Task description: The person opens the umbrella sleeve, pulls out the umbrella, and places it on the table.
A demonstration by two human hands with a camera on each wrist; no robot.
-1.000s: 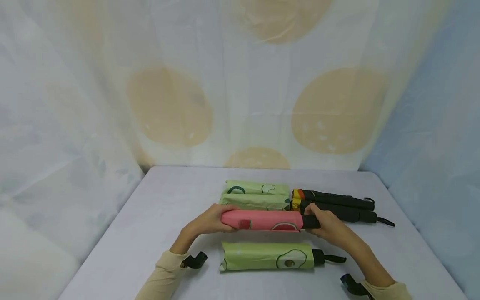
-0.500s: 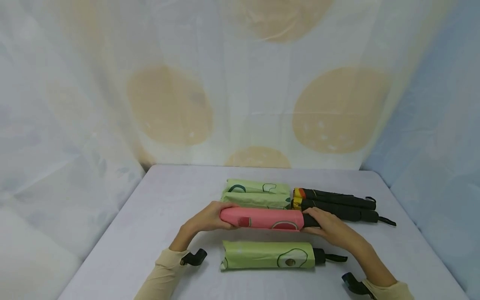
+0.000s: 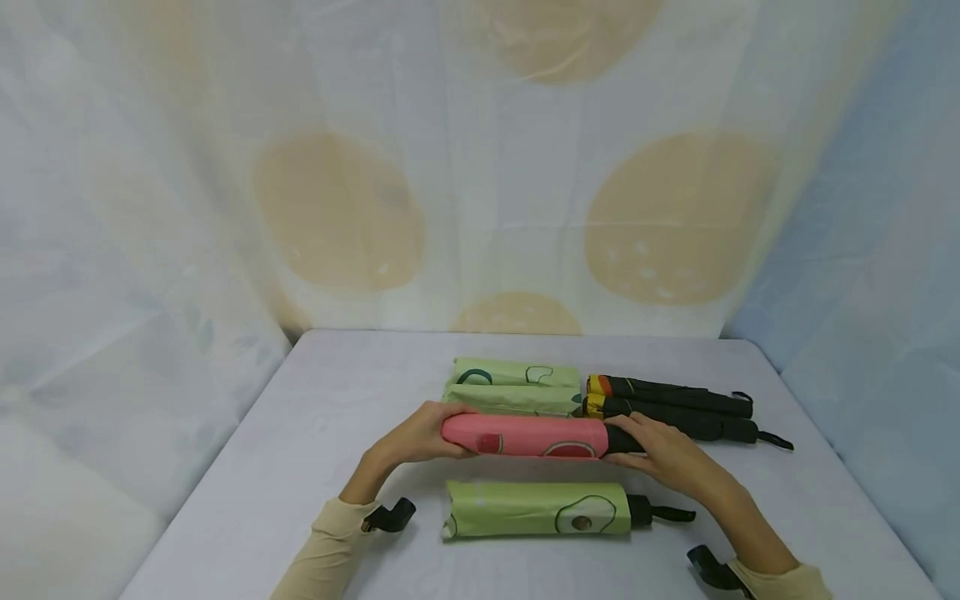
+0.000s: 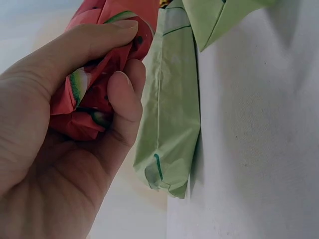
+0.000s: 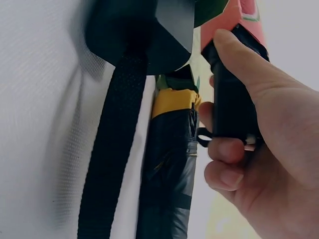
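A folded pink umbrella with watermelon prints is held level just above the table. My left hand grips its cloth tip end. My right hand grips its black handle. A folded green avocado-print umbrella with a black handle and strap lies nearer me, below the pink one.
Behind the pink umbrella lie two folded green umbrellas and two black umbrellas with yellow and orange tips. Pale curtains with large tan dots hang behind and beside the table.
Both hands have barely shifted; the pink umbrella has moved very slightly away from me, towards the green pair.
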